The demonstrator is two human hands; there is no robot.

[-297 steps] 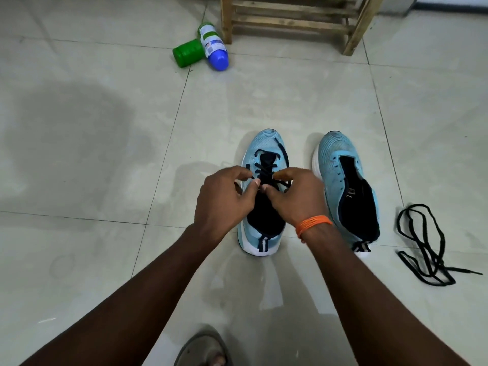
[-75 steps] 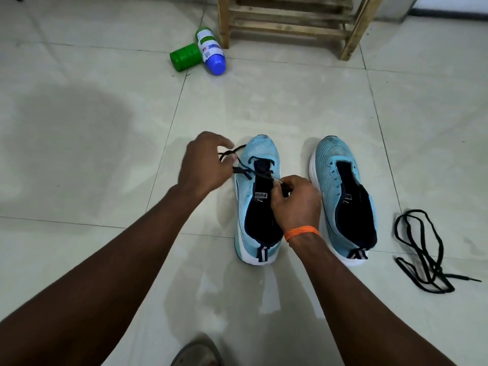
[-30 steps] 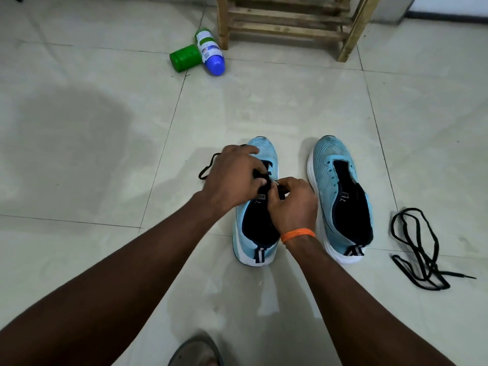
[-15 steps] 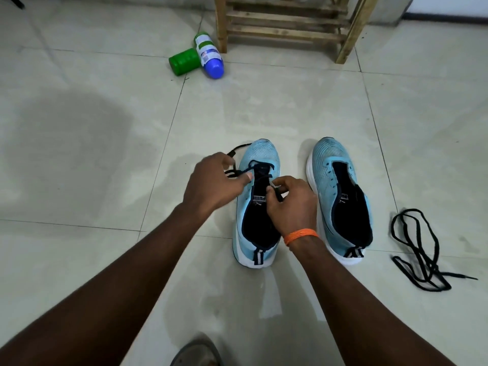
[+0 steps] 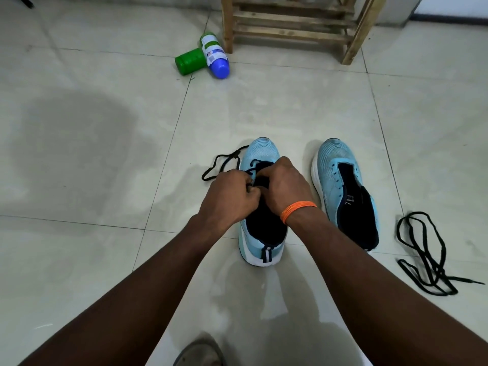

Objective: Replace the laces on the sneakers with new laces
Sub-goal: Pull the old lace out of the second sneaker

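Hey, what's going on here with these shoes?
A person is working on one blue sneaker on the floor. The left hand and right hand pinch its black lace at the eyelets, and the rest of it trails beside the toe. The second sneaker has no lace. A loose lace lies past it.

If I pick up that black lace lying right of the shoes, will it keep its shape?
Probably not. The lace lies in loose loops, so it's likely floppy. It looks thin, so probably light. Crossed loops might tangle.
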